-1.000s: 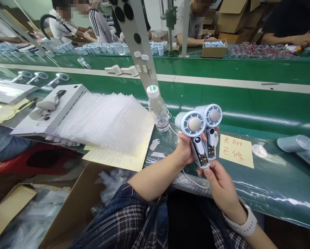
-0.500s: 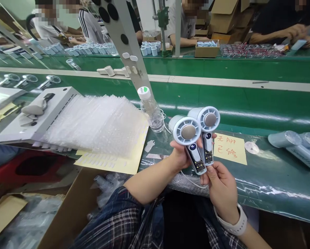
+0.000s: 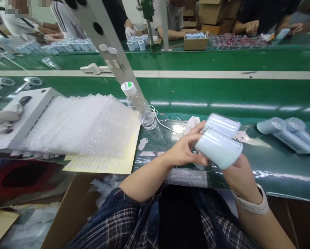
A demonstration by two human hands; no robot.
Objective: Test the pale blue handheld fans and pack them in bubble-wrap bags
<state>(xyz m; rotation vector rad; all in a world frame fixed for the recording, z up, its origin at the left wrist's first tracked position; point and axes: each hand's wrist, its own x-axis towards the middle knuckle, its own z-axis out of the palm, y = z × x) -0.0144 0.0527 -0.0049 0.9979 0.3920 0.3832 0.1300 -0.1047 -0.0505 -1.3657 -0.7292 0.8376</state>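
Two light-blue handheld fans sit side by side between my hands, with their smooth, rounded backs facing up. The nearer fan overlaps the farther fan, and their handles are mostly out of sight. My left hand grips them from the left, thumb below and fingers around the heads' edge. My right hand is against the underside of the nearer fan; its fingers are hidden behind that fan. A white crumpled piece lies just beyond my left hand.
A water bottle stands by a slanted metal post. Bubble-wrap bags are stacked on the left. More blue fans lie right. A white cable runs across the green bench. Co-workers sit across the conveyor.
The fans have turned over: their grilles, displays and exposed circuit boards faced me before, and now their backs do. Both hands have moved right with them. The handwritten yellow note is now hidden.
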